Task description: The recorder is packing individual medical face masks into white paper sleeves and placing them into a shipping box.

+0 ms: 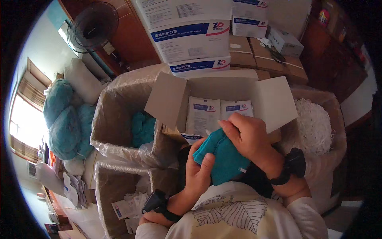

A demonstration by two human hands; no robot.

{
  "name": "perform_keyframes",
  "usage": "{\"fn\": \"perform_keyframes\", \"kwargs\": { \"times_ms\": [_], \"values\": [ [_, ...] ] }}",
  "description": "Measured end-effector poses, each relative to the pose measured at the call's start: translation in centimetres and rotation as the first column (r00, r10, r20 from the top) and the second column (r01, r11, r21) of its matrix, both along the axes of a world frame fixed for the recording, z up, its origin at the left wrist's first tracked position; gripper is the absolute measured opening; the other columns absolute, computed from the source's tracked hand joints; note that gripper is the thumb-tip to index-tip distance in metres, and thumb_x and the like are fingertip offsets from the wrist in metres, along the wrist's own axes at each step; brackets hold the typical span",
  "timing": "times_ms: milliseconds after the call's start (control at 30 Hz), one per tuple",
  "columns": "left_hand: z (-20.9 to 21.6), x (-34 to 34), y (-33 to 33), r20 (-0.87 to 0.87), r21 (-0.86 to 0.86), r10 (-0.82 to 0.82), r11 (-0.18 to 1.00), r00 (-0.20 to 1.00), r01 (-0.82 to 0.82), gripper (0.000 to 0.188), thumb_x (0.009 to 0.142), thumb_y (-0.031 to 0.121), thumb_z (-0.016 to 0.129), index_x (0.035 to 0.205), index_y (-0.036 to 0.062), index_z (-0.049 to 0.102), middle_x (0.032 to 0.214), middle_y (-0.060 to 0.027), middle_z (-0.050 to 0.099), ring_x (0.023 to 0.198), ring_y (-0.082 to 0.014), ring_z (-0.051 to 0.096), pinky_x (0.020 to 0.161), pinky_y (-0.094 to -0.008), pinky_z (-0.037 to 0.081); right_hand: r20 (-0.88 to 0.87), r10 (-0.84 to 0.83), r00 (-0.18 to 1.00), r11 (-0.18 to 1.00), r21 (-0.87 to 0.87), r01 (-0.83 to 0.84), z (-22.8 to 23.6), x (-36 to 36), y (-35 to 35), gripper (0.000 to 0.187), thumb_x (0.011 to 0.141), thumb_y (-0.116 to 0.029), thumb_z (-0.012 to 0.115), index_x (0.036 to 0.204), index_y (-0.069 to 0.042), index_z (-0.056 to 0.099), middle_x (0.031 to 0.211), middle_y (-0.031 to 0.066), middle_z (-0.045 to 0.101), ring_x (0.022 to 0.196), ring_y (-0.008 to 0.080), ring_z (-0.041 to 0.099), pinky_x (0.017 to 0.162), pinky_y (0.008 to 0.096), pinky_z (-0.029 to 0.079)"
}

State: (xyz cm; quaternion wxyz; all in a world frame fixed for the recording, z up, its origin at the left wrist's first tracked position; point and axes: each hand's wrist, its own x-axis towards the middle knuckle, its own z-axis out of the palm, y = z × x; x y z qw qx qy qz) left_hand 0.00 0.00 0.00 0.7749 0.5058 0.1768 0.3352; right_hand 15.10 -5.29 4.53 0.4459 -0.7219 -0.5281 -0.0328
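A folded teal fabric piece, shaped like a face mask (229, 159), is held in front of my chest with both hands. My left hand (199, 171) grips its left edge, thumb on top and fingers behind. At the upper edge, my right hand (250, 135) pinches the fabric between thumb and fingers. A small white bit shows at its lower right corner. Just beyond my hands stands an open white carton (223, 85) with its flaps spread. Inside lie flat white packets with blue and red print, one packet (203, 115) at the left and another packet (237, 108) at the right.
A plastic-lined box (107, 119) at left holds teal fabric pieces (142, 129). Nearer, another lined box (107, 175) holds small white packets (131, 205). At right, a box holds tangled white strings (314, 125). Stacked cartons (183, 40) rise behind; a fan (93, 27) stands far left.
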Motion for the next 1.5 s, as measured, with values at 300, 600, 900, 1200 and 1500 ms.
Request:
{"fn": "perform_keyframes", "kwargs": {
  "times_ms": [300,600,900,1200,1500],
  "values": [
    [-0.5,-0.2,0.8,0.063,-0.106,0.015,0.994,0.998,-0.008,0.042,0.090,0.024,0.049,0.124,-0.0003,0.040,0.117,-0.0105,0.050,0.107,-0.0162,0.047,0.093,-0.0310,0.036,-0.253,0.046,0.967,0.992,0.123,-0.015,-0.3,0.7,0.1,0.026,0.084,-0.027,0.058,0.072,-0.005,0.054,0.063,0.0105,0.056,0.059,0.0216,0.058,0.052,0.0331,0.044],
    [-1.0,1.0,-0.7,0.151,-0.234,0.031,0.972,0.988,0.005,0.044,0.093,0.026,0.041,0.130,0.0036,0.032,0.128,-0.0113,0.041,0.117,-0.0224,0.041,0.097,-0.0380,0.034,-0.546,-0.030,0.837,0.996,0.053,0.070,-1.5,2.0,1.2,0.030,0.086,-0.032,0.053,0.079,-0.003,0.056,0.066,0.0092,0.058,0.063,0.0198,0.058,0.057,0.0321,0.044],
    [-2.0,1.2,-1.6,0.150,-0.087,0.059,0.995,0.987,-0.047,0.062,0.085,0.019,0.052,0.135,0.0060,0.018,0.133,-0.0099,0.029,0.121,-0.0221,0.035,0.098,-0.0381,0.033,-0.238,-0.241,0.941,0.970,-0.028,0.242,-2.8,1.6,3.3,0.025,0.086,-0.029,0.051,0.079,-0.006,0.055,0.068,0.0159,0.059,0.064,0.0349,0.058,0.055,0.0424,0.044],
    [-0.7,1.6,-1.3,0.078,0.123,0.247,0.959,0.966,-0.255,0.061,0.083,0.031,0.049,0.133,0.0065,0.024,0.129,-0.0140,0.034,0.117,-0.0260,0.038,0.098,-0.0395,0.032,-0.310,-0.160,0.937,0.982,0.042,0.182,-3.0,1.3,3.6,0.023,0.087,-0.028,0.049,0.084,-0.005,0.054,0.070,0.0175,0.059,0.067,0.0364,0.058,0.057,0.0433,0.044],
    [1.3,-1.4,5.7,0.041,0.409,0.106,0.905,0.993,-0.114,0.045,0.087,0.025,0.047,0.121,-0.0043,0.036,0.112,-0.0133,0.049,0.101,-0.0191,0.048,0.089,-0.0318,0.037,-0.180,0.228,0.957,0.954,0.236,-0.183,-0.9,0.8,0.2,0.043,0.081,-0.027,0.062,0.114,-0.003,0.048,0.099,0.0142,0.058,0.090,0.0244,0.057,0.075,0.0317,0.046]
  ]
}}
